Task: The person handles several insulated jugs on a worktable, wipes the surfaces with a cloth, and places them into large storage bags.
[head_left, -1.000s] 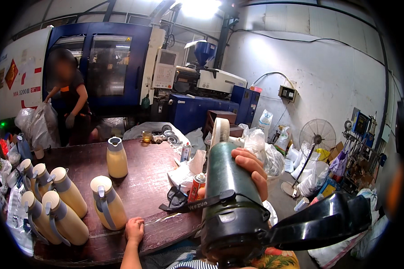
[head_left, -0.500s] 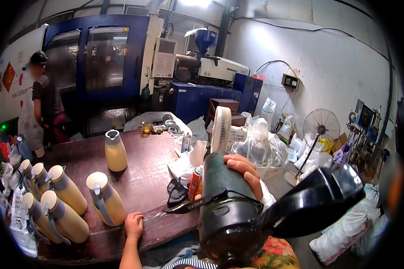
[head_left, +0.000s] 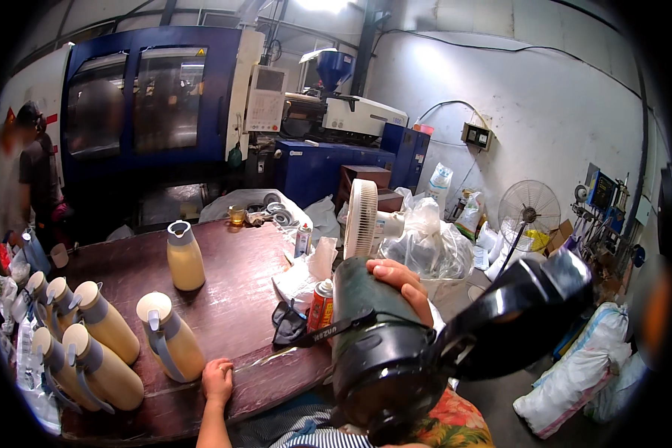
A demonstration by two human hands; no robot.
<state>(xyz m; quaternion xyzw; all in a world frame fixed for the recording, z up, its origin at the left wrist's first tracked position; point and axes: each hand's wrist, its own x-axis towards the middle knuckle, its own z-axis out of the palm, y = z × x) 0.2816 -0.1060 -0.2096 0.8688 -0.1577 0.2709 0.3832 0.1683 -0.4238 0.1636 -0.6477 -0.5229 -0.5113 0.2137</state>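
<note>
At lower centre, the right hand (head_left: pixel 397 282) is gripping a tipped dark flask (head_left: pixel 373 336); the left hand (head_left: pixel 217 379), fingers curled, is resting on the table edge (head_left: pixel 276 373). It could slip, being top-heavy.

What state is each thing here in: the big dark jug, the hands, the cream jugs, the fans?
Dark green jug with black top: tipped over, held.
Right hand: gripping the jug's body.
Left hand: resting flat on the brown wooden table.
Cream thermos jugs: upright, lidded.
White desk fan: upright.
</note>
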